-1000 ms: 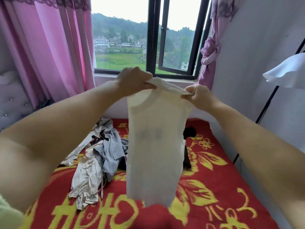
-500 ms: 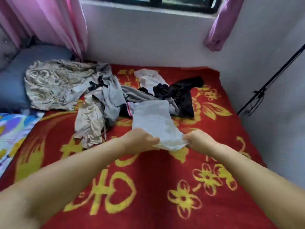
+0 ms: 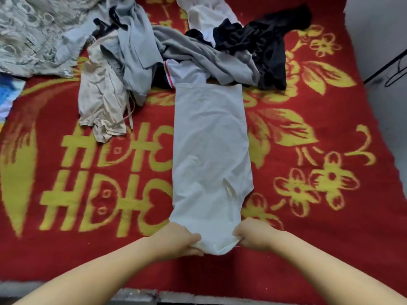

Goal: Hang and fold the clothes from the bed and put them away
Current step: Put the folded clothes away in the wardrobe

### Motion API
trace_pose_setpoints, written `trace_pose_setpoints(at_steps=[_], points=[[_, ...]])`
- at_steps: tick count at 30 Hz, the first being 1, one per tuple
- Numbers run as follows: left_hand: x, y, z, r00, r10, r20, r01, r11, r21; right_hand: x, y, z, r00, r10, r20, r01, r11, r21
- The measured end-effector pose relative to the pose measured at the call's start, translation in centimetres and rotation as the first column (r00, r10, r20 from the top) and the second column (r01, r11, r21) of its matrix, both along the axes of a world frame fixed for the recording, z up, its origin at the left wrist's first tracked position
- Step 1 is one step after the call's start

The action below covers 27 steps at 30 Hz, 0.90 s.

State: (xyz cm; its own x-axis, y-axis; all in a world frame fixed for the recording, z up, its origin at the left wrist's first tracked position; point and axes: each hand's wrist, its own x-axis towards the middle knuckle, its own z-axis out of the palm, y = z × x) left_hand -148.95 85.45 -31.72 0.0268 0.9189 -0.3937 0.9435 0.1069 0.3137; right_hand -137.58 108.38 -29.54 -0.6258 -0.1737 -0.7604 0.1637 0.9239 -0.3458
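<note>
- A red woven blanket with yellow flowers and lettering (image 3: 308, 227) covers the bed.
- A pale grey plastered wall (image 3: 378, 29) rises at the far right.
- A thin black metal rod (image 3: 385, 67) slants across that wall.
- Soft, even light, no hard shadows.

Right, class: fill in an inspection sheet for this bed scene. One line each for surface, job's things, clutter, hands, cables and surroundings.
Surface: red blanket with yellow flowers and lettering covers the bed.
Job's things: white shirt lies flat, stretched lengthwise from the pile towards the person; unfolded clothes pile behind it: grey, beige, black, white pieces.
Clutter: patterned grey cloth at far left; blue fabric at left edge.
Hands: left hand and right hand each grip a near corner of the shirt.
Cables: nothing seen.
Surroundings: grey wall at right, with a black rod and thin dark wire loop.
</note>
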Motion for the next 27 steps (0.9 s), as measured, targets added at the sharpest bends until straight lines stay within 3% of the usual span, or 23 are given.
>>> trace_pose_setpoints(at_steps=[6, 10, 12, 14, 16, 18, 20, 23, 27], points=[[-10.4, 6.7, -1.3, 0.955, 0.296, -0.038, -0.297, 0.954, -0.036, -8.7, 5.6, -2.0, 0.944, -0.324, -0.064, 0.321, 0.945, -0.059], [-15.9, 10.8, -3.9, 0.893, 0.415, -0.173, -0.428, 0.903, -0.043, -13.3, 7.7, -5.9, 0.793, -0.571, -0.21, 0.569, 0.819, -0.077], [-16.8, 11.4, -6.0, 0.801, 0.536, -0.266, -0.569, 0.82, -0.061, -14.0, 7.6, -8.1, 0.705, -0.629, -0.328, 0.653, 0.756, -0.045], [-15.1, 10.7, -7.4, 0.73, 0.599, -0.331, -0.62, 0.783, 0.049, -13.0, 6.2, -8.9, 0.67, -0.49, -0.558, 0.604, 0.797, 0.027], [-11.7, 8.9, -8.1, 0.757, 0.591, -0.279, -0.553, 0.807, 0.21, -10.7, 3.8, -9.6, 0.702, -0.245, -0.669, 0.399, 0.913, 0.085], [-7.4, 6.2, -8.7, 0.825, 0.521, -0.218, -0.476, 0.85, 0.227, -7.7, 1.2, -10.3, 0.842, -0.011, -0.54, 0.099, 0.986, 0.134], [-4.0, 3.6, -9.4, 0.87, 0.459, -0.181, -0.448, 0.888, 0.098, -5.3, 0.4, -11.6, 0.947, 0.107, -0.302, -0.065, 0.987, 0.146], [-3.0, 2.0, -10.5, 0.862, 0.474, -0.182, -0.495, 0.864, -0.095, -4.9, 1.1, -12.7, 0.984, 0.059, -0.169, -0.021, 0.975, 0.221], [-4.9, 3.3, -11.5, 0.883, 0.417, -0.214, -0.45, 0.883, -0.134, -6.1, 1.8, -12.7, 0.989, 0.032, -0.148, 0.004, 0.971, 0.238]])
